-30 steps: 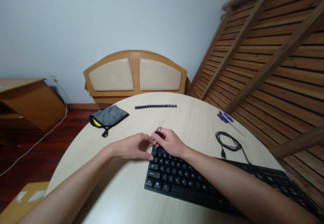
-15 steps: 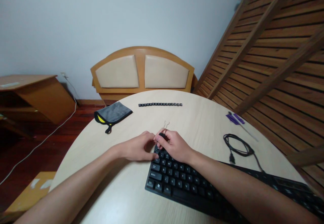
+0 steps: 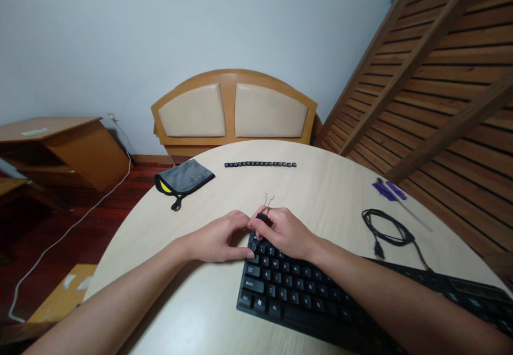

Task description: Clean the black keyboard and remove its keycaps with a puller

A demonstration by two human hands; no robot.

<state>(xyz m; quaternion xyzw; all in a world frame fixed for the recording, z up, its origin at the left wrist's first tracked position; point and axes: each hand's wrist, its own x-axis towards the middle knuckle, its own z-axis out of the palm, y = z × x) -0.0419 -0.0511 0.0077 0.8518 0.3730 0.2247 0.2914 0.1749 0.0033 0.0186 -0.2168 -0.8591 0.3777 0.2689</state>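
A black keyboard (image 3: 296, 296) lies slantwise on the table, its left end below my hands. At its upper left corner is my left hand (image 3: 222, 237), thumb resting over the edge keys and fingers curled round toward the far edge. My right hand (image 3: 282, 232) is closed on a keycap puller (image 3: 263, 217) with a dark handle. The puller's two thin wire prongs stick out beyond the fingers, away from me. My fingertips meet over the top left keys, so what lies between them is hidden.
A row of loose black keycaps (image 3: 260, 163) lies near the table's far edge. To the left is a folded grey cloth (image 3: 186, 177). A coiled cable (image 3: 387, 228) and a purple-bristled brush (image 3: 388, 190) lie at right. A headboard (image 3: 232, 103) stands behind the table (image 3: 168, 312).
The whole view has shifted, so things appear a little farther right. Both hands stay at the keyboard's upper left corner, and the puller is still in my right hand.
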